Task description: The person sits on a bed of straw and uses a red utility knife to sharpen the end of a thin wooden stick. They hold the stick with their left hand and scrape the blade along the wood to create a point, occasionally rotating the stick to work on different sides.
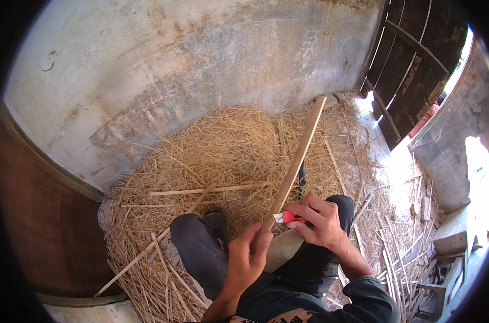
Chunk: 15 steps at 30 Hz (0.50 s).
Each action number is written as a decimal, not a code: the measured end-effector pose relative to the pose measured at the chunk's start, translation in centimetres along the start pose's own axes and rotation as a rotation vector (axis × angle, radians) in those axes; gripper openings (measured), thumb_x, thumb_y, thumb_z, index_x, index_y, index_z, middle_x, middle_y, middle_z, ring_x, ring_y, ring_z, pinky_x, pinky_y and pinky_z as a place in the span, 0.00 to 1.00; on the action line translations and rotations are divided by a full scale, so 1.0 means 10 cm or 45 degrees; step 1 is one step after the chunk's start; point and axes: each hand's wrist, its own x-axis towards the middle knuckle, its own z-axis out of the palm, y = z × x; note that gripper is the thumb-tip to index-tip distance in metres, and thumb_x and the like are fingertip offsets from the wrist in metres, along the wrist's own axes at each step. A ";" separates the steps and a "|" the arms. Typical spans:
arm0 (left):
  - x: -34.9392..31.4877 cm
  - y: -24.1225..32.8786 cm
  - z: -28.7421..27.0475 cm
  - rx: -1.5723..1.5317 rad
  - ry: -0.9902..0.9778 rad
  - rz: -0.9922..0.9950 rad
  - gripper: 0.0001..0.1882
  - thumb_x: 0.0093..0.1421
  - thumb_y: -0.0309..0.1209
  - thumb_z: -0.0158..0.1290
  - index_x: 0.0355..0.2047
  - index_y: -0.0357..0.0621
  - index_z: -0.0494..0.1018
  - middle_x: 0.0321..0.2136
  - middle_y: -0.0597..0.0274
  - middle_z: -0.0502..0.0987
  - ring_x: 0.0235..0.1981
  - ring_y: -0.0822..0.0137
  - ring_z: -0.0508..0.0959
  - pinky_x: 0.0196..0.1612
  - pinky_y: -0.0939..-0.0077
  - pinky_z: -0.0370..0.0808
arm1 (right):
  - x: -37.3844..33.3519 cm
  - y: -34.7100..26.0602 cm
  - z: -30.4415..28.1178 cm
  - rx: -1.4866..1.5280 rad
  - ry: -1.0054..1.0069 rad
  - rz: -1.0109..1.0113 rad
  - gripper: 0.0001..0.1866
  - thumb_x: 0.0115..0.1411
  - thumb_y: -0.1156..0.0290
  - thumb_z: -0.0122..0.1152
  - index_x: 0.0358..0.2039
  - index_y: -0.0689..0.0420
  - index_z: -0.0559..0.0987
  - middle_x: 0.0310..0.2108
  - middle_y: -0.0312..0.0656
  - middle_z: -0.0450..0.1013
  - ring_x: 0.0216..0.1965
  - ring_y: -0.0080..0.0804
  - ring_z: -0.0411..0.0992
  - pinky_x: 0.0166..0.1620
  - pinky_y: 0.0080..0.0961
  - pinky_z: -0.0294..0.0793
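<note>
A long, flat wooden strip [299,156] slants up and away from my lap toward the wall. My left hand [246,258] is closed round its near end, with the thumb on top. In my right hand [322,222] is a small red tool with a pale flat tip [291,217], pinched between thumb and fingers. That tip lies against or right beside the strip, just beyond my left hand. Fingers partly cover the tool, so I cannot tell its exact kind. Both hands are over my bent legs in dark trousers [201,247].
Straw and shavings [223,145] cover the floor around me. A thin wooden slat [201,190] and other strips lie loose on it. A stained wall [201,59] stands ahead, a dark plank door [411,64] at far right. A low wooden stand [444,282] is at lower right.
</note>
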 end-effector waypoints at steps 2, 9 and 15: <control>0.00 0.02 0.01 0.096 0.028 0.070 0.15 0.74 0.32 0.57 0.52 0.32 0.79 0.28 0.60 0.81 0.27 0.75 0.77 0.31 0.76 0.73 | -0.01 -0.02 0.00 -0.017 0.006 -0.036 0.21 0.55 0.59 0.79 0.48 0.51 0.87 0.30 0.35 0.75 0.25 0.32 0.77 0.27 0.29 0.78; -0.01 0.08 0.02 0.329 0.107 0.236 0.14 0.73 0.31 0.58 0.51 0.32 0.79 0.31 0.44 0.83 0.28 0.59 0.84 0.34 0.66 0.78 | -0.02 -0.07 0.05 -0.086 0.062 -0.065 0.19 0.55 0.58 0.79 0.45 0.49 0.88 0.24 0.31 0.73 0.21 0.28 0.75 0.24 0.26 0.75; -0.04 0.08 0.00 0.383 0.112 0.211 0.14 0.74 0.33 0.57 0.50 0.33 0.79 0.29 0.46 0.81 0.24 0.59 0.80 0.30 0.67 0.76 | -0.03 -0.06 0.09 -0.089 0.081 -0.073 0.18 0.55 0.57 0.79 0.43 0.49 0.88 0.22 0.29 0.72 0.19 0.26 0.74 0.22 0.26 0.73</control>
